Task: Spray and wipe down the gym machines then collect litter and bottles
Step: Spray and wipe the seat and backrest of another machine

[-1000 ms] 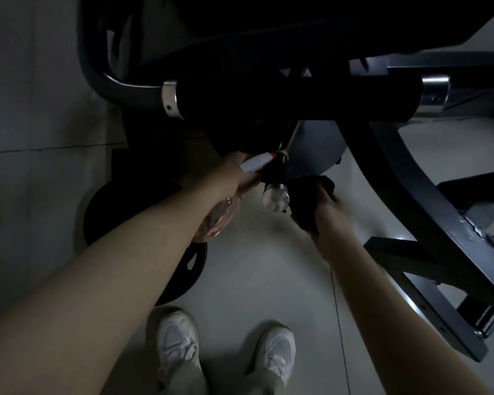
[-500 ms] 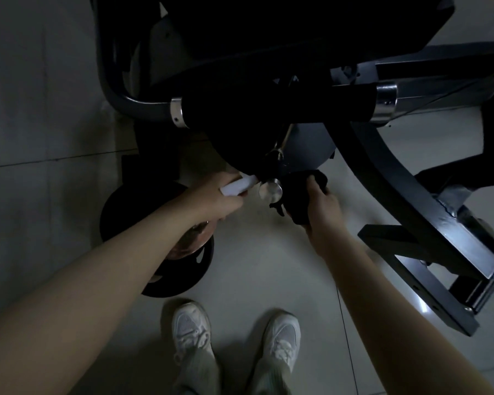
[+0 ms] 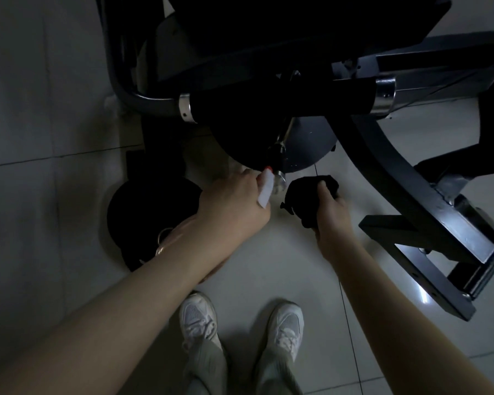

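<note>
Left hand (image 3: 234, 203) grips spray bottle (image 3: 264, 192), nozzle near chrome knob (image 3: 280, 181); right hand (image 3: 330, 209) clenches black cloth (image 3: 305, 195); risk: overspray onto tile floor (image 3: 268, 266) w/ dim light, slip hazard by shoes (image 3: 197, 317).

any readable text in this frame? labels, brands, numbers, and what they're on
None readable.
Spray bottle in the left hand: no label visible; white trigger is blank.
Black cloth in the right hand: no print.
Machine frame, chrome collars, weight plate: too dark to tell any markings.
Shoes: no logo legible.
</note>
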Demonstrator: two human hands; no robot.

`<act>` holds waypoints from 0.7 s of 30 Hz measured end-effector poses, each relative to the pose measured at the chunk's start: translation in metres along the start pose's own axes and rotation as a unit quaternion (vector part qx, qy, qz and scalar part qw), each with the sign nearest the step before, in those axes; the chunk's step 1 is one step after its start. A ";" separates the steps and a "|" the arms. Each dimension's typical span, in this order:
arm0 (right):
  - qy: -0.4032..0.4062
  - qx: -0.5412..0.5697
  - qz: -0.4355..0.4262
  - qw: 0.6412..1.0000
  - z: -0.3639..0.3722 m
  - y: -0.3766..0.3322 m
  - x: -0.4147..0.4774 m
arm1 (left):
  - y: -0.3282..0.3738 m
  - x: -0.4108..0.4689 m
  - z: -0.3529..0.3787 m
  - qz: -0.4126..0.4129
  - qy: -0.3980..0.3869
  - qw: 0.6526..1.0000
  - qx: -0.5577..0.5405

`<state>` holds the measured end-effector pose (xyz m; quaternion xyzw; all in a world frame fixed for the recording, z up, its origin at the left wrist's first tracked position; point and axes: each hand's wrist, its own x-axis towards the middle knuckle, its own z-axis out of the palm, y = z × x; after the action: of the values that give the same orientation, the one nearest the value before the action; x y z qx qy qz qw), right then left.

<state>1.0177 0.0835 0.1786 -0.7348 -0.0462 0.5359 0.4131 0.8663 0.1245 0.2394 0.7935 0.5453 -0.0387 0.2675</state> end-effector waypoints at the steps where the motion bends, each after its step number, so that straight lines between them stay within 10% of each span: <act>1: 0.003 0.004 0.001 1.000 -0.001 -0.001 -0.001 | 0.004 -0.001 -0.002 0.008 0.003 1.000 0.022; 21: 0.018 -0.012 0.009 1.000 -0.003 -0.011 0.004 | 0.026 -0.004 0.002 0.036 -0.005 0.978 0.206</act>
<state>1.0265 0.0911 0.1836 -0.7496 -0.0384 0.5254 0.4006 0.8881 0.1135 0.2486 0.8507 0.4950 -0.1444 0.1022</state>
